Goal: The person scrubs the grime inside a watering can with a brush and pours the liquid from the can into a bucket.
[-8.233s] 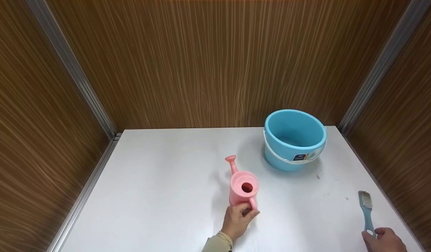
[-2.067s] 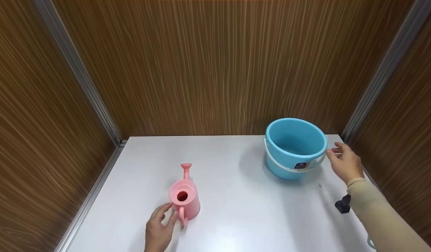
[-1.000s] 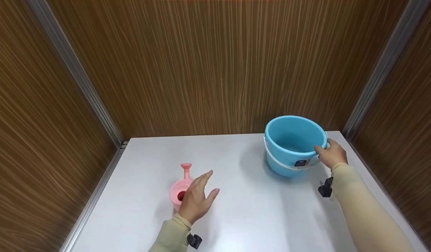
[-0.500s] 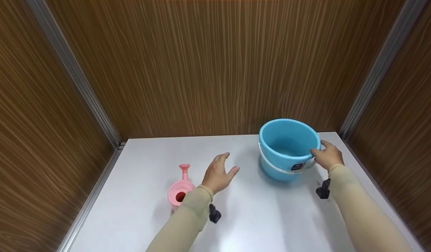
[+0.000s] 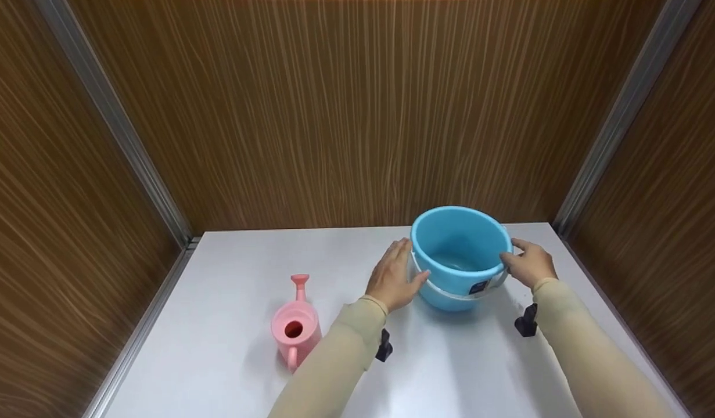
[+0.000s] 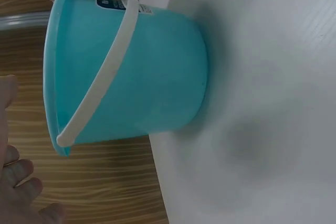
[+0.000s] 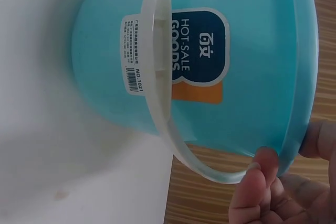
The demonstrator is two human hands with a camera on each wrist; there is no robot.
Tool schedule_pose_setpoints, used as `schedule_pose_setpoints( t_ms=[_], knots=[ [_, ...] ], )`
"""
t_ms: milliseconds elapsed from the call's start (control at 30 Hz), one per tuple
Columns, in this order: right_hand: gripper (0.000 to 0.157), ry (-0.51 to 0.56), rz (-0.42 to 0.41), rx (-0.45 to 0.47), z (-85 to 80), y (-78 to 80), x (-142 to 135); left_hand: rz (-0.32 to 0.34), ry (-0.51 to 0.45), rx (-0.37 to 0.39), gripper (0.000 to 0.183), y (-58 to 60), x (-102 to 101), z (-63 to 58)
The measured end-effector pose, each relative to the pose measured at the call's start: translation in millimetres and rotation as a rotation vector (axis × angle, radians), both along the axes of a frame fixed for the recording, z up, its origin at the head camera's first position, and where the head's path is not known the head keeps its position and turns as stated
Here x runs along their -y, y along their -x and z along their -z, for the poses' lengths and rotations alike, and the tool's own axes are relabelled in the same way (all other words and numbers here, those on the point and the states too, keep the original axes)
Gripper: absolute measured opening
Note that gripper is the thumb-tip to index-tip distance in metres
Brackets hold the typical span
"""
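A light-blue plastic bucket [image 5: 452, 290] with a white carrying handle stands upright toward the back right of the white table. My right hand [image 5: 528, 264] pinches its right rim between thumb and fingers; the right wrist view shows the fingertips [image 7: 266, 163] under the rim by the handle's end. At the bucket's left side is my left hand [image 5: 395, 276], its fingers spread and relaxed; the left wrist view shows a gap between them and the rim. Left of my left sleeve, a pink watering can [image 5: 296, 325] stands upright, spout pointing to the back wall.
Brown wood-grain panels [image 5: 311, 116] close off the back and both sides of the white table [image 5: 218, 325]. Metal corner posts [image 5: 116, 128] rise where the panels meet. A dark device [image 5: 527, 321] hangs under each wrist.
My left hand has left the watering can and crossed right to the bucket. The right hand has taken the bucket's rim, and the bucket has shifted left and nearer. The brush seen earlier is out of sight.
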State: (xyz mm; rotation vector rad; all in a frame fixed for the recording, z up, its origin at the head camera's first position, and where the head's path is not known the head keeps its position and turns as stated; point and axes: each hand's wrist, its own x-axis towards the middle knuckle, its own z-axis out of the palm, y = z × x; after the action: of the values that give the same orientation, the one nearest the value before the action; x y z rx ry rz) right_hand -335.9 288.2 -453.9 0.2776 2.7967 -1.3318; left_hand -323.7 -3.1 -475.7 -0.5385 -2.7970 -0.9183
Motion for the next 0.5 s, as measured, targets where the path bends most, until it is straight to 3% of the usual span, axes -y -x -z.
schedule_pose_setpoints(
  t_ms=[300,500],
  knots=[
    [0.064,-0.034,-0.053,-0.013,0.6,0.4,18.5,-0.047,0.119,0.008,0.070,-3.6,4.2,9.0],
    [0.061,-0.150,-0.066,-0.075,2.5,1.3,29.9,-0.085,0.148,-0.052,0.070,-3.3,11.3,13.1]
  ],
)
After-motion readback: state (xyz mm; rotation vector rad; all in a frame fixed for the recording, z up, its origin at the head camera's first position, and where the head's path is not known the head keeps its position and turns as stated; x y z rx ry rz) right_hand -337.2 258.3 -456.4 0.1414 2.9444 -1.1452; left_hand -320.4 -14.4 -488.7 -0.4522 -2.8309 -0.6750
